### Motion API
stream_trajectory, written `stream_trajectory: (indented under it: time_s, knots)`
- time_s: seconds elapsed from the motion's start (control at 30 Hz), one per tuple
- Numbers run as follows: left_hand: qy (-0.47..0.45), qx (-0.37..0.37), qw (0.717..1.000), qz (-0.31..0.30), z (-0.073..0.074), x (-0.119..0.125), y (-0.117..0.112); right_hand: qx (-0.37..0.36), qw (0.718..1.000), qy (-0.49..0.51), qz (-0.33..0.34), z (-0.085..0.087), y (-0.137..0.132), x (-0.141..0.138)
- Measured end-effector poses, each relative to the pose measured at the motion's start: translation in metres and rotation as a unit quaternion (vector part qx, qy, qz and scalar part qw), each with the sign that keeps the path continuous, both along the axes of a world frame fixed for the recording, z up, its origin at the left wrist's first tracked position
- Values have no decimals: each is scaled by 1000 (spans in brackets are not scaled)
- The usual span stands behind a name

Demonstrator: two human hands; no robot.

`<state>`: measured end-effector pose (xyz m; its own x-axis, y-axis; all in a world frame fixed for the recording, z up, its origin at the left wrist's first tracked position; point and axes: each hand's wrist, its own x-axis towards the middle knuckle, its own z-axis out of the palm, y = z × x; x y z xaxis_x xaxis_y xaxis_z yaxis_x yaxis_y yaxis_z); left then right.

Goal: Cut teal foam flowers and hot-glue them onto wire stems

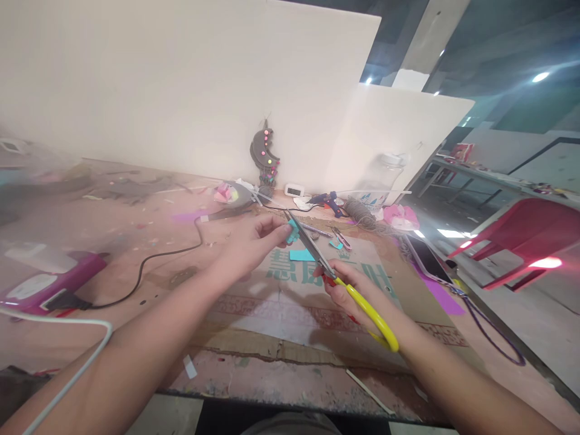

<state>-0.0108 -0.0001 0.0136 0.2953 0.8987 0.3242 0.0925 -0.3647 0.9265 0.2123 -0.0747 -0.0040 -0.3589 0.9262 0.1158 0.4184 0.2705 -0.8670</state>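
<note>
My left hand (pixel 254 243) is closed in a pinch on a small teal paper piece (pixel 293 232), held above the table. My right hand (pixel 351 296) grips yellow-handled scissors (pixel 338 281); their blades point up and left and meet the teal piece. Below the blades a second teal paper scrap (pixel 301 255) lies on a flat sheet of cardboard (pixel 290 302) with printed green characters.
A black cable (pixel 149 263) runs left to a pink device (pixel 54 281). At the back stand a crescent ornament (pixel 264 154), a blue glue gun (pixel 327 200), a twine spool (pixel 360 212) and a plastic jar (pixel 384 178). A phone (pixel 428 260) lies right; a red chair (pixel 521 238) stands beyond the table edge.
</note>
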Motion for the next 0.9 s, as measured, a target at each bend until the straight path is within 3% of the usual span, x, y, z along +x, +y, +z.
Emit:
stream_trajectory:
  time_s: [0.2,0.43,0.57,0.73,0.9]
  knots:
    - [1,3,1000,4,2,-1,-2,-6,1000,16,-7,-2,-1,0]
    - [11,-17,997,-79,-9,0,6,-19,1000,13,-11,-5,-2,3]
    - [-35,-43,996,-65,-11,1,7,-20,1000,6,-13,-3,-2,2]
    - [-63,-65,995,-33,-2,3,-2,-1,1000,-8,-10,-2,-2,1]
    - [-37,-29,998,-50,-3,3,-3,-16,999,2,38,-5,-4,3]
